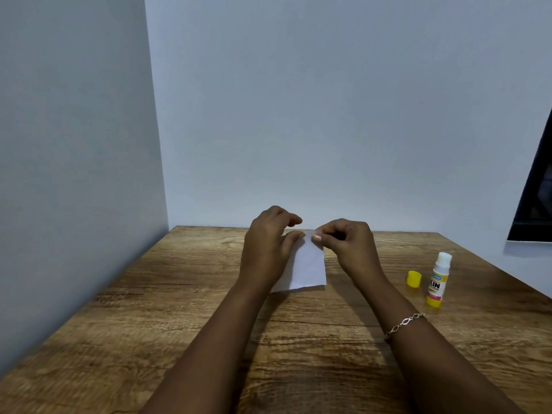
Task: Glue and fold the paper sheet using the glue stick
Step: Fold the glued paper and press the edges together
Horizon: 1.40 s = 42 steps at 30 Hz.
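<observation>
Pinching the far edge of the paper sheet (309,265) with both hands keeps the layers aligned while the fold is set. The left hand (265,249) lies over the sheet's left side, thumb and forefinger closed on the far edge; the right hand (348,246) grips the same edge just beside it, fingertips curled shut on the paper. The sheet rests on the wooden table (185,309), far of centre, with its near edge free and slightly lifted. The glue stick (438,280) stands upright and uncapped to the right, well apart from the sheet, probably parked for another pass. Its yellow cap (414,278) sits just left of it. Open tabletop lies near and left of the sheet. The wall is close behind the far table edge, limiting forward travel.
</observation>
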Tool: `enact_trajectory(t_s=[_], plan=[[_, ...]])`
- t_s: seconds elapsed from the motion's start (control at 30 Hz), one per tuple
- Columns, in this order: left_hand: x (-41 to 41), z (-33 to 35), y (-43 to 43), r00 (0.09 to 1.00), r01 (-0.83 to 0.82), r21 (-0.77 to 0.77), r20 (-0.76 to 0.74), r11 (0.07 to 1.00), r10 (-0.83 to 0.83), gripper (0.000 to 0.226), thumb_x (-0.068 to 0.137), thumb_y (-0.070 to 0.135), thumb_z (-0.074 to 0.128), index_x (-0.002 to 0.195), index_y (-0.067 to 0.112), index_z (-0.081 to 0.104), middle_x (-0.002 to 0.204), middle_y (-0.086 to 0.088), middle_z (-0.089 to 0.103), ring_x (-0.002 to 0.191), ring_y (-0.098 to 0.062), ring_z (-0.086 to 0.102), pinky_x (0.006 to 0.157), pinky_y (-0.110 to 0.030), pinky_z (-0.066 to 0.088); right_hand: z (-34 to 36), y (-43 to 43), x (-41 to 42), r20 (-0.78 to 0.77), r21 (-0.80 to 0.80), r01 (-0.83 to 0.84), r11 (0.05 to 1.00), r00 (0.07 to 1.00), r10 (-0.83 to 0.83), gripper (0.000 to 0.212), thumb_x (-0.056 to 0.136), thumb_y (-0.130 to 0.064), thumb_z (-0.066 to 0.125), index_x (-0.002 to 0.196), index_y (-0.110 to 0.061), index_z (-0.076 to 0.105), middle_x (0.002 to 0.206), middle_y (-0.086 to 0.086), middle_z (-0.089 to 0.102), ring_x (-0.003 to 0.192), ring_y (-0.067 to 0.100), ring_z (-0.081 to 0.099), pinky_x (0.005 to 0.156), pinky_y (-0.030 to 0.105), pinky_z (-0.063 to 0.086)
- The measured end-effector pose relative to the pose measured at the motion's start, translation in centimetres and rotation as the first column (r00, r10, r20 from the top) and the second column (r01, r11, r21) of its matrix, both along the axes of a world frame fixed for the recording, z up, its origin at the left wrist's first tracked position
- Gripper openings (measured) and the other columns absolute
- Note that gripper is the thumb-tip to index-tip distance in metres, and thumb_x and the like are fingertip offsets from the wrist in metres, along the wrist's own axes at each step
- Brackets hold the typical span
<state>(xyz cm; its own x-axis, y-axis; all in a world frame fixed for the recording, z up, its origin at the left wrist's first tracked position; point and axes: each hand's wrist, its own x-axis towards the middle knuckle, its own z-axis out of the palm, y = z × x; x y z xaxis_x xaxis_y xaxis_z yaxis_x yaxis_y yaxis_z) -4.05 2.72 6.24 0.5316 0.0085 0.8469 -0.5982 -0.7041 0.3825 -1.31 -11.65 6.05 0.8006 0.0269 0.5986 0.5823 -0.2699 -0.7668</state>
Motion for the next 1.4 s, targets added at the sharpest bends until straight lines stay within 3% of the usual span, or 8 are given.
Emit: enact_trajectory(t_s=[0.1,0.27,0.67,0.87,1.0,1.13,1.27,1.4], plan=[[-0.1,0.0,-0.2,0.999,0.044,0.054,0.002,0.998,-0.044,0.012,0.082,0.01,0.064,0.089,0.002,0.068,0.087,-0.012,0.066,0.082,-0.02,0.06,0.072,-0.032,0.046,0.0,0.6,-0.3,0.044,-0.063,-0.013,0.998,0.999,0.016,0.004,0.073,-0.002,0.07,0.076,-0.005,0.071,0.07,-0.007,0.062,0.068,0.002,0.059,0.06,0.004,0.043],[0.0,0.0,-0.5,0.996,0.076,0.024,-0.057,0.997,-0.075,0.006,0.081,0.007,0.063,0.077,0.002,0.064,0.079,-0.011,0.064,0.075,-0.02,0.057,0.068,-0.036,0.047,0.0,0.7,-0.4,0.071,-0.1,-0.008,0.995,0.997,0.015,0.01,0.073,-0.003,0.07,0.071,-0.013,0.068,0.069,-0.011,0.061,0.067,0.0,0.058,0.06,0.003,0.043],[0.0,0.1,-0.3,0.988,0.098,-0.055,-0.116,0.994,-0.104,0.007,0.082,0.001,0.058,0.078,-0.001,0.063,0.082,-0.014,0.065,0.075,-0.018,0.056,0.068,-0.027,0.042,0.1,0.7,-0.3,0.074,-0.195,-0.043,0.98,0.996,0.058,0.008,0.074,-0.004,0.07,0.081,0.001,0.071,0.077,0.007,0.064,0.072,0.013,0.06,0.067,0.017,0.045],[-0.1,0.4,0.4,0.987,0.115,-0.255,-0.083,0.96,-0.141,0.005,0.08,0.0,0.061,0.076,0.002,0.064,0.074,0.001,0.061,0.07,0.0,0.054,0.063,-0.004,0.039,-0.1,0.2,-0.1,0.02,-0.274,-0.023,0.962,0.999,0.029,0.006,0.073,-0.006,0.071,0.075,-0.001,0.069,0.071,-0.002,0.061,0.073,0.014,0.059,0.072,0.026,0.046],[0.3,0.4,0.9,0.983,0.116,-0.384,-0.085,0.916,-0.16,0.01,0.081,0.002,0.062,0.074,0.01,0.062,0.068,0.012,0.058,0.069,0.001,0.055,0.061,-0.007,0.039,-0.4,-0.1,0.1,-0.004,-0.288,-0.022,0.957,1.0,0.022,0.002,0.074,-0.006,0.07,0.074,-0.004,0.07,0.068,-0.007,0.061,0.069,0.006,0.058,0.064,0.013,0.044],[0.5,0.3,1.1,0.977,0.127,-0.473,-0.091,0.872,-0.192,0.013,0.082,0.003,0.061,0.072,0.013,0.061,0.068,0.012,0.059,0.064,0.01,0.055,0.062,-0.004,0.04,-0.4,-0.5,0.2,-0.021,-0.265,-0.028,0.964,1.0,0.023,0.002,0.074,-0.005,0.07,0.074,-0.002,0.07,0.073,0.002,0.064,0.071,0.013,0.06,0.069,0.022,0.045],[0.7,0.1,1.4,0.971,0.126,-0.558,-0.098,0.82,-0.217,0.014,0.083,0.004,0.061,0.072,0.013,0.061,0.069,0.01,0.06,0.063,0.008,0.055,0.061,-0.004,0.041,-0.5,-0.7,0.3,-0.054,-0.254,-0.041,0.966,0.998,0.028,0.005,0.075,-0.006,0.069,0.077,-0.001,0.068,0.074,0.004,0.065,0.068,0.011,0.057,0.067,0.023,0.044],[0.9,-0.1,1.6,0.964,0.111,-0.649,-0.114,0.752,-0.241,0.013,0.084,0.007,0.061,0.073,0.013,0.06,0.071,0.007,0.059,0.061,0.009,0.053,0.058,-0.003,0.04,-0.6,-0.9,0.3,-0.115,-0.104,-0.096,0.99,0.99,0.084,0.004,0.077,-0.005,0.067,0.073,-0.005,0.066,0.069,0.0,0.063,0.069,0.013,0.058,0.069,0.026,0.045]])
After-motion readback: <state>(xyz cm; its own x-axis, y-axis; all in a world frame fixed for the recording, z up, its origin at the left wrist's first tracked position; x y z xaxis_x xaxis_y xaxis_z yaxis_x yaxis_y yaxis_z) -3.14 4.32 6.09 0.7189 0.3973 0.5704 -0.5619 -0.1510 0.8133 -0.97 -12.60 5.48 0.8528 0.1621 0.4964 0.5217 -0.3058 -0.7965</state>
